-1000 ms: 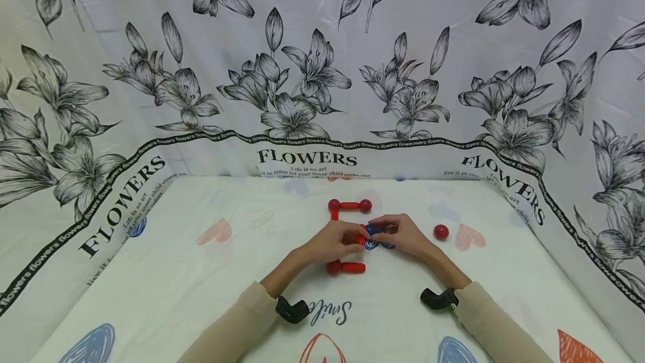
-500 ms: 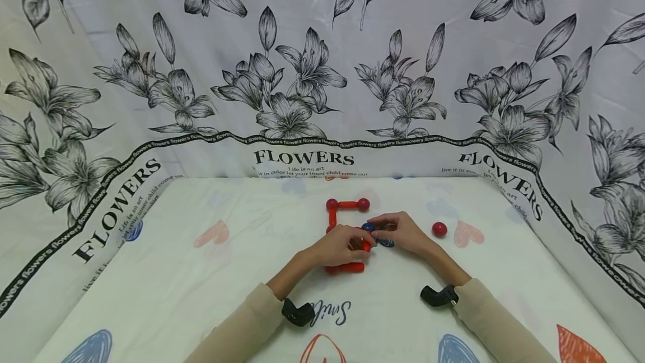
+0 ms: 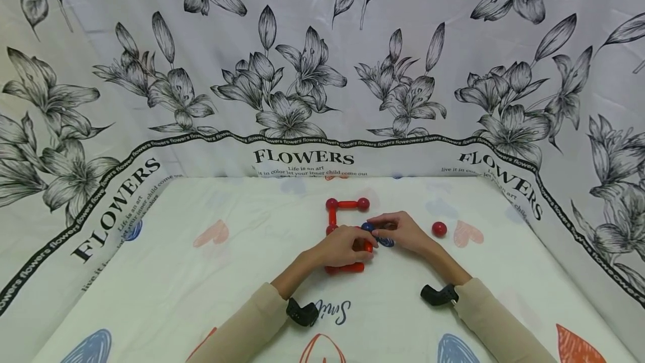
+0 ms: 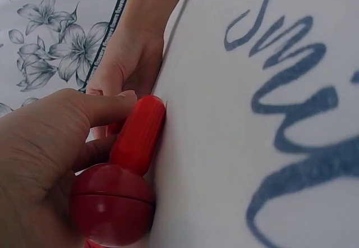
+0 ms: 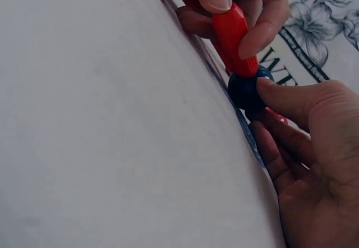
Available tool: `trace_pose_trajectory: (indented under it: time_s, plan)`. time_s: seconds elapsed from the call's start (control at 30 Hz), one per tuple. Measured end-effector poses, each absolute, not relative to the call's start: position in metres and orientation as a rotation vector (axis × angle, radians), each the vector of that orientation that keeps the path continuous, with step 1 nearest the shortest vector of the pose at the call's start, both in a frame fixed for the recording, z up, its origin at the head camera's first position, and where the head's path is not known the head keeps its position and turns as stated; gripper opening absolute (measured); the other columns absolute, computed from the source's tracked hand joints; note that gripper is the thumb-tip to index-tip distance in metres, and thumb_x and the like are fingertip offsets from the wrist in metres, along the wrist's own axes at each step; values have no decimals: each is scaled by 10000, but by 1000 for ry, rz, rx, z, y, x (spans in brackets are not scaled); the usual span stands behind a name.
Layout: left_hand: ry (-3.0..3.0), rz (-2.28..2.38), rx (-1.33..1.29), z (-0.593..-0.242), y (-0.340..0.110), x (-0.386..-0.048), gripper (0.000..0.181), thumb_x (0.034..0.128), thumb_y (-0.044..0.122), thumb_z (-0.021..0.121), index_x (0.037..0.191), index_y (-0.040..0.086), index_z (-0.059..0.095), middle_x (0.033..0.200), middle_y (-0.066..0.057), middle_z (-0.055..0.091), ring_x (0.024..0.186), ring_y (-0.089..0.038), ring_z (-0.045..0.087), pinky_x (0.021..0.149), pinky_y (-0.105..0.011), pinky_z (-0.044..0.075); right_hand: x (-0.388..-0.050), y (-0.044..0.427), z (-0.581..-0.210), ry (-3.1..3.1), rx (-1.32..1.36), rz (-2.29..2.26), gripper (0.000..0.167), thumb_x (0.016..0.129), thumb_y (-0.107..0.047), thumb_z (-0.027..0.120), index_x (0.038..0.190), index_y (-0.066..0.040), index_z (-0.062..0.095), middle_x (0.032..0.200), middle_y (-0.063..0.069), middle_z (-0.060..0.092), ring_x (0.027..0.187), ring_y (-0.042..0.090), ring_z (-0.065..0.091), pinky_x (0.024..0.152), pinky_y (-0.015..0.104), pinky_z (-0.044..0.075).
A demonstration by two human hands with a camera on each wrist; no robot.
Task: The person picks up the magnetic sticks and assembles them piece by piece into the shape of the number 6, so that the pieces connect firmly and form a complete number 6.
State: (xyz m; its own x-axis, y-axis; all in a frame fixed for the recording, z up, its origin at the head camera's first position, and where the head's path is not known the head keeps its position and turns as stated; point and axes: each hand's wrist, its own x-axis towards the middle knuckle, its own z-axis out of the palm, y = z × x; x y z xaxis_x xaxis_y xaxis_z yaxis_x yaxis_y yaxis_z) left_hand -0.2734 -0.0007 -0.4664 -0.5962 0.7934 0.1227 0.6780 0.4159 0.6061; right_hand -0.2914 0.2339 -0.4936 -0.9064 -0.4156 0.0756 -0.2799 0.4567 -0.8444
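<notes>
In the right wrist view, my left hand pinches a red ribbed rod between thumb and fingers. One end of the rod touches a blue ball, which my right hand holds between thumb and fingertips. Under and around my left hand lies a figure of red rods and balls; its upper red rod and top right red ball show. My left hand hides part of its middle. Close to that palm, in the left wrist view, are the lower red ball and lower red rod.
A loose red ball lies to the right of my right hand. The white printed cloth covers the table. Behind it hangs a floral curtain. Each wrist wears a black camera.
My left hand has shifted slightly right and toward me, and the red rod in it has tilted. My right hand stays almost in place on the blue ball. The view has shifted a little.
</notes>
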Motion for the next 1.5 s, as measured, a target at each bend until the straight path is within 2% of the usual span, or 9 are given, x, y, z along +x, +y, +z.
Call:
trace_pose_trajectory:
  time_s: [0.1,0.4,0.5,0.6,0.73,0.87,1.03,1.2,1.5]
  plan:
    - [2496,922,1293,-466,1,-273,247,873,289,679,1115,243,671,895,161,626,759,-42,519,674,-165,433,-292,236,-494,2552,-611,-1459,350,875,-317,672,1212,-226,651,1150,-3,682,1056,172,617,879,194,485]
    - [2497,926,1254,-457,-8,-267,334,880,285,673,1209,242,633,839,116,606,747,-42,537,659,-171,466,-293,238,-495,2561,-607,-1453,372,867,-368,671,1214,-238,651,1146,-15,679,1034,151,615,882,238,494]
    - [2568,933,1215,-454,-23,-259,288,877,279,676,1162,240,658,817,111,627,728,-51,551,653,-179,478,-288,233,-489,2558,-592,-1437,362,875,-328,671,1218,-215,649,1150,5,675,1036,176,600,883,234,483]
    - [2697,858,1230,-454,-40,-248,245,875,318,668,1107,240,687,876,106,657,768,-63,543,690,-194,468,-279,225,-476,2570,-582,-1405,360,884,-269,667,1228,-164,643,1154,27,671,1036,196,590,885,243,478]
    - [2842,706,1305,-462,-55,-236,284,843,441,670,1064,267,710,974,117,649,868,-53,491,713,-185,441,-274,222,-464,2581,-577,-1384,354,887,-224,665,1231,-145,639,1146,34,671,1037,199,593,888,258,484]
    - [2879,670,1330,-474,-57,-232,329,807,512,681,1056,299,709,970,157,619,890,-17,461,692,-158,421,-273,222,-463,2592,-589,-1392,343,884,-194,667,1223,-148,642,1120,38,673,1015,198,591,879,261,491]
    - [2868,736,1361,-484,-55,-230,292,829,475,677,1066,307,704,923,166,608,802,1,474,641,-145,383,-266,216,-460,2642,-616,-1383,367,865,-208,693,1211,-99,642,1093,60,681,968,208,596,823,260,505]
    - [2891,785,1400,-491,-55,-231,256,851,449,660,1057,303,705,941,169,613,808,15,493,657,-135,397,-256,203,-454,2711,-577,-1397,399,824,-214,738,1178,-55,649,1056,112,686,911,250,588,727,255,492]
    - [2870,861,1404,-497,-56,-234,225,856,430,657,1032,300,710,949,176,623,828,24,522,695,-141,429,-257,202,-455,2724,-558,-1379,391,812,-215,749,1165,-73,659,1044,113,686,882,241,580,691,226,479]
